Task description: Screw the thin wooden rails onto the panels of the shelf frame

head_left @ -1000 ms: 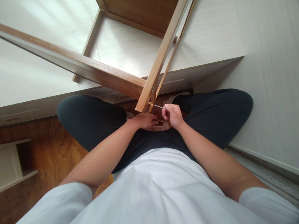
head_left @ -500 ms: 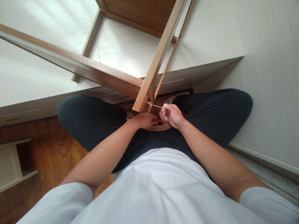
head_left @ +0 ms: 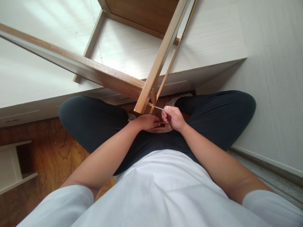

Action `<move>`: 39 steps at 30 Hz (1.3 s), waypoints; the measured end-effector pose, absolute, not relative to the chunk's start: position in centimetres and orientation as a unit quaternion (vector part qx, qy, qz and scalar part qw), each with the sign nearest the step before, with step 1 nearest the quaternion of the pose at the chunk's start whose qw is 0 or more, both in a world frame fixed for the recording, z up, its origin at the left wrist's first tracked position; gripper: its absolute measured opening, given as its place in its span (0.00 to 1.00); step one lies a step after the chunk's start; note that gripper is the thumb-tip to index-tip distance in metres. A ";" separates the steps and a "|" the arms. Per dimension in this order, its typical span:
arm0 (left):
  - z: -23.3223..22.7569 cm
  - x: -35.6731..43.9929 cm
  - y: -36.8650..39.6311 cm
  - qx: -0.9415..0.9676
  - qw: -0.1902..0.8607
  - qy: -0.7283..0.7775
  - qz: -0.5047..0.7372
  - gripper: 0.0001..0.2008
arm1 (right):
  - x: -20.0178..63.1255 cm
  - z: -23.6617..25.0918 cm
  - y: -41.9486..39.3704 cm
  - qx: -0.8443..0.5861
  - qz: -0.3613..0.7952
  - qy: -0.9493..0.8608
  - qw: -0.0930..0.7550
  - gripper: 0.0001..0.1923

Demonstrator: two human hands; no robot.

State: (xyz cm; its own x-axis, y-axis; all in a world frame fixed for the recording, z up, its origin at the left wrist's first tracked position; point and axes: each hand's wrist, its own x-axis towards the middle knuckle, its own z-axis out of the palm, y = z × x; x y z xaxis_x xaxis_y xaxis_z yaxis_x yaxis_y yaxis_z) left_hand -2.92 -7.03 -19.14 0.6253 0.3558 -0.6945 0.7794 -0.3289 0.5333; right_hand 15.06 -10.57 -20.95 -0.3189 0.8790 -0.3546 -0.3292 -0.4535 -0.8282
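Observation:
In my right hand point(head_left: 174, 117) a thin metal rod point(head_left: 159, 108), shaped like the shaft of a hex key, is pinched between thumb and bent fingers. The rod points left, its tip at the lower corner joint of a wooden frame point(head_left: 151, 78). On the near wooden bar a bolt head point(head_left: 152, 90) shows just above the rod. My left hand point(head_left: 148, 122) lies below the bar's end, fingers curled in; what they hold, if anything, is hidden. Beside it is the light edge of a stool-like seat with a dark slot point(head_left: 162, 125), between my legs.
The wooden frame has long bars and a brown panel point(head_left: 142, 15), and rests on a pale platform point(head_left: 208, 41) whose edge runs in front of my knees. A pale wall panel point(head_left: 272, 94) stands at right. At lower left a white piece point(head_left: 10, 164) lies on the wood floor point(head_left: 63, 157).
My right hand has shifted slightly left and turned a little with the metal rod. My left hand and the wooden frame look the same.

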 end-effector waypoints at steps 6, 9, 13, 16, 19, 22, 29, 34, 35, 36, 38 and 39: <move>-19.2 -2.9 -7.0 0.779 0.454 0.365 -0.235 0.20 | 15.1 -20.8 -10.5 -0.414 0.741 -0.351 0.395 0.24; -19.0 -2.8 -6.9 0.782 0.453 0.359 -0.234 0.20 | 15.4 -20.5 -10.5 -0.420 0.724 -0.392 0.383 0.24; -18.5 -2.8 -6.9 0.782 0.448 0.361 -0.241 0.20 | 16.1 -19.9 -10.3 -0.470 0.550 -0.601 0.340 0.21; -18.4 -2.8 -6.9 0.782 0.446 0.363 -0.242 0.20 | 16.4 -19.7 -10.4 -0.483 0.418 -0.707 0.303 0.16; -18.4 -2.8 -6.9 0.780 0.449 0.364 -0.240 0.20 | 16.4 -19.8 -10.5 -0.480 0.385 -0.734 0.287 0.15; -18.2 -2.7 -6.8 0.777 0.451 0.365 -0.245 0.19 | 16.3 -19.9 -10.5 -0.477 0.392 -0.728 0.297 0.16; -17.9 -2.5 -6.9 0.784 0.436 0.365 -0.248 0.19 | 16.0 -20.2 -10.4 -0.465 0.465 -0.663 0.356 0.19; -18.2 -2.6 -6.9 0.785 0.440 0.363 -0.241 0.19 | 15.9 -20.2 -10.6 -0.460 0.458 -0.677 0.346 0.18; -18.2 -2.6 -6.9 0.786 0.440 0.363 -0.241 0.19 | 15.9 -20.2 -10.6 -0.461 0.453 -0.682 0.342 0.17; -18.1 -2.6 -6.9 0.785 0.439 0.364 -0.241 0.19 | 16.0 -20.3 -10.6 -0.463 0.447 -0.686 0.339 0.17; -18.0 -2.6 -6.9 0.783 0.439 0.367 -0.243 0.19 | 15.9 -20.3 -10.6 -0.468 0.434 -0.693 0.336 0.16; -17.9 -2.6 -6.9 0.783 0.439 0.367 -0.244 0.19 | 15.9 -20.3 -10.6 -0.470 0.427 -0.696 0.336 0.16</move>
State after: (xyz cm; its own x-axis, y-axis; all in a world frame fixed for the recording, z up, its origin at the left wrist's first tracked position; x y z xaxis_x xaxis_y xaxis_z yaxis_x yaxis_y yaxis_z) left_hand -2.58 -6.89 -17.94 0.6111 0.3608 -0.7046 0.7893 -0.3444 0.5083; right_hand 15.94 -10.62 -20.32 -0.3328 0.9407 0.0658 0.3671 0.1935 -0.9098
